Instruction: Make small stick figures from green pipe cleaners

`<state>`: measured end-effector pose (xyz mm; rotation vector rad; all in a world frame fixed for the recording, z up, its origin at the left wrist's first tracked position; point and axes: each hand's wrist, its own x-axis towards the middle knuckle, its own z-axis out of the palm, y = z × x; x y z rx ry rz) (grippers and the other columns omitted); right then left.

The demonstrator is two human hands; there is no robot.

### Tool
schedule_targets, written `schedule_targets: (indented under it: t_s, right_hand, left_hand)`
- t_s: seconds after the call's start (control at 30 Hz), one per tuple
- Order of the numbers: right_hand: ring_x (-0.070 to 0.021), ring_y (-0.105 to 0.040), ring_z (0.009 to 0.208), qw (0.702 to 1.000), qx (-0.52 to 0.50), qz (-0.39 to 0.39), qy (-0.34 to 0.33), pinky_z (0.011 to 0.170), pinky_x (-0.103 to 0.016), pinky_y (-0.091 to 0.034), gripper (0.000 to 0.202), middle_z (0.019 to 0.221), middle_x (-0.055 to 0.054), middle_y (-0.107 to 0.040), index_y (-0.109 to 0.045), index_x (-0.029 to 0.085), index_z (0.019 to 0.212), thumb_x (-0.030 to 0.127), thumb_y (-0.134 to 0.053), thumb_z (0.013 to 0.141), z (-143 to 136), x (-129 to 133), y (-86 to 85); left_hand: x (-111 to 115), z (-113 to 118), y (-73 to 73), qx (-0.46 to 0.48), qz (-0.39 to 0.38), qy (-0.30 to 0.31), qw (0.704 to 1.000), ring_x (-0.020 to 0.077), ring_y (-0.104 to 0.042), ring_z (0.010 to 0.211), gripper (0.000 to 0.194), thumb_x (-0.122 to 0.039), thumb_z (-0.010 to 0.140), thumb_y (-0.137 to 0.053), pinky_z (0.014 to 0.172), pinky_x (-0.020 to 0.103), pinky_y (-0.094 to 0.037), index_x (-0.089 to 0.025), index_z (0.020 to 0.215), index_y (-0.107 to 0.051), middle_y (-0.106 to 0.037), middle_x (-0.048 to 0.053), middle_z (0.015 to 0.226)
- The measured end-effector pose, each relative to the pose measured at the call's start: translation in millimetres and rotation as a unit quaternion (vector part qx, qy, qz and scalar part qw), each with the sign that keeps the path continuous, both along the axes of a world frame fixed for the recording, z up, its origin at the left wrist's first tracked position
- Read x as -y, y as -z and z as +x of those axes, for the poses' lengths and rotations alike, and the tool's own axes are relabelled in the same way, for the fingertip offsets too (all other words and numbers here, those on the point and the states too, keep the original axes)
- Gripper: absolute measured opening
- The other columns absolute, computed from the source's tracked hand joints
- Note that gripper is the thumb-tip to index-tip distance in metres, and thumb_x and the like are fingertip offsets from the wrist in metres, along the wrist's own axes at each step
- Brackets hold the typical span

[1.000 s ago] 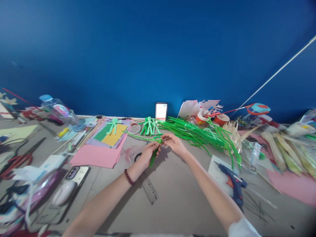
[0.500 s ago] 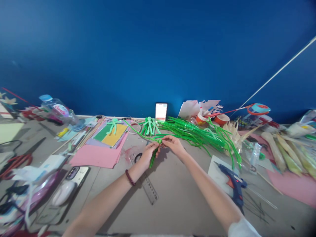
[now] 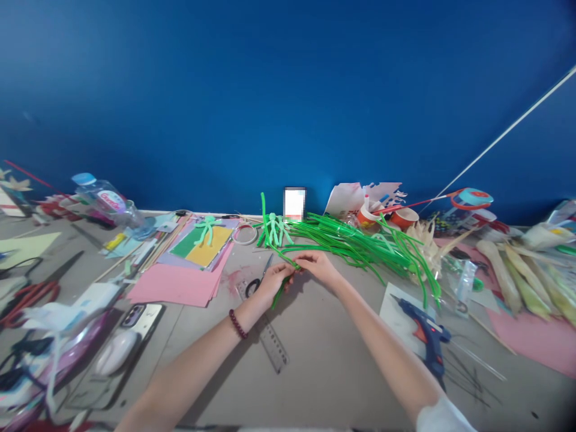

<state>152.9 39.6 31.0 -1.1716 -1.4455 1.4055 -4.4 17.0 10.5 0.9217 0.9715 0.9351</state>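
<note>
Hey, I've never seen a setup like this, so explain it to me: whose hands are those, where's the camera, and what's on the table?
There's no machine here, just one person's bare hands. The camera is worn on their head, looking forward and down, so the forearms reach in from the bottom. The left hand, with a beaded bracelet at its wrist, grips green strands; the right hand pinches at them alongside. On the gray table lie a clear ruler, a glue gun, pink paper, a phone and a heap of loose green strands. Behind is a blue wall.
</note>
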Motion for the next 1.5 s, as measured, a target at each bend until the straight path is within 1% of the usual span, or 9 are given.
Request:
schedule_targets:
  t_s: [0.2,0.33,0.47,0.63,0.8,1.1,1.27,1.37,1.5]
  right_hand:
    - [-0.0137,-0.06,0.055,0.998,0.057,0.001,0.004,0.052,-0.024,-0.043,0.011,0.056,0.0,-0.063,-0.065,0.016,0.066,0.027,-0.066,0.067,1,0,1.8]
    - [-0.0123,-0.058,0.054,0.999,0.014,-0.027,0.011,0.055,-0.024,-0.044,0.01,0.054,0.001,-0.062,-0.063,0.016,0.065,0.026,-0.064,0.066,-2,0,3.8]
    - [-0.0124,-0.058,0.055,0.999,-0.009,-0.045,0.016,0.061,-0.027,-0.046,0.013,0.057,0.002,-0.062,-0.061,0.017,0.065,0.029,-0.066,0.063,-5,0,0.8]
    - [-0.0139,-0.059,0.061,1.0,0.028,0.015,-0.001,0.064,-0.027,-0.046,0.012,0.063,0.0,-0.063,-0.062,0.016,0.068,0.028,-0.063,0.067,-4,3,-6.7]
    - [-0.0156,-0.06,0.063,0.994,0.088,0.068,-0.006,0.063,-0.027,-0.045,0.01,0.066,-0.002,-0.064,-0.062,0.017,0.068,0.026,-0.06,0.072,-3,5,-11.4]
    - [-0.0152,-0.059,0.067,0.986,0.117,0.12,-0.025,0.068,-0.029,-0.047,0.012,0.07,-0.002,-0.064,-0.063,0.017,0.069,0.024,-0.054,0.076,-3,6,-13.9]
    - [-0.0164,-0.062,0.069,0.988,0.101,0.114,-0.008,0.07,-0.03,-0.05,0.01,0.073,-0.003,-0.064,-0.06,0.018,0.069,0.025,-0.055,0.074,-8,9,-15.0]
    - [-0.0171,-0.063,0.07,0.989,0.108,0.105,0.01,0.071,-0.03,-0.05,0.01,0.073,-0.003,-0.065,-0.061,0.019,0.068,0.024,-0.055,0.073,-11,10,-14.1]
    - [-0.0176,-0.064,0.066,0.989,0.121,0.072,0.043,0.066,-0.029,-0.05,0.011,0.065,-0.001,-0.066,-0.062,0.018,0.064,0.025,-0.057,0.071,-11,9,-10.2]
  left_hand:
    - [-1,-1,3.1,-0.017,0.006,-0.001,1.0,0.0064,-0.041,0.042,0.011,-0.025,0.065,-0.063,0.043,0.021,-0.028,-0.014,0.062,-0.064,-0.05,-0.003,0.05]
    - [-3,-1,4.1,-0.002,0.004,-0.007,1.0,0.0064,-0.041,0.042,0.012,-0.025,0.064,-0.064,0.044,0.022,-0.027,-0.014,0.06,-0.063,-0.051,-0.003,0.05]
    - [-4,-2,-1.1,0.03,-0.009,0.0,1.0,0.007,-0.041,0.041,0.013,-0.027,0.064,-0.063,0.043,0.023,-0.029,-0.014,0.059,-0.061,-0.051,-0.002,0.05]
    - [-4,-3,-8.8,0.051,-0.027,0.055,0.997,0.0085,-0.043,0.04,0.021,-0.033,0.069,-0.061,0.041,0.023,-0.031,-0.014,0.061,-0.06,-0.05,-0.001,0.049]
    - [-3,-6,-9.5,0.059,-0.018,0.091,0.994,0.0082,-0.044,0.04,0.024,-0.036,0.071,-0.062,0.041,0.023,-0.032,-0.013,0.065,-0.062,-0.05,-0.001,0.051]
    - [-4,-7,-9.5,0.072,-0.017,0.063,0.995,0.0072,-0.042,0.045,0.018,-0.03,0.066,-0.065,0.046,0.022,-0.033,-0.013,0.064,-0.061,-0.052,-0.001,0.058]
    - [-2,-4,-5.6,0.062,0.006,0.006,0.998,0.0069,-0.04,0.044,0.015,-0.027,0.065,-0.062,0.045,0.021,-0.029,-0.014,0.059,-0.057,-0.048,-0.002,0.052]
    - [-2,-3,-4.2,0.058,0.014,0.007,0.998,0.0068,-0.04,0.044,0.015,-0.027,0.065,-0.062,0.045,0.022,-0.029,-0.014,0.059,-0.057,-0.049,-0.002,0.053]
    - [0,-3,-6.1,0.055,0.01,0.006,0.998,0.0069,-0.041,0.045,0.018,-0.029,0.065,-0.065,0.045,0.021,-0.028,-0.014,0.059,-0.058,-0.05,-0.002,0.053]
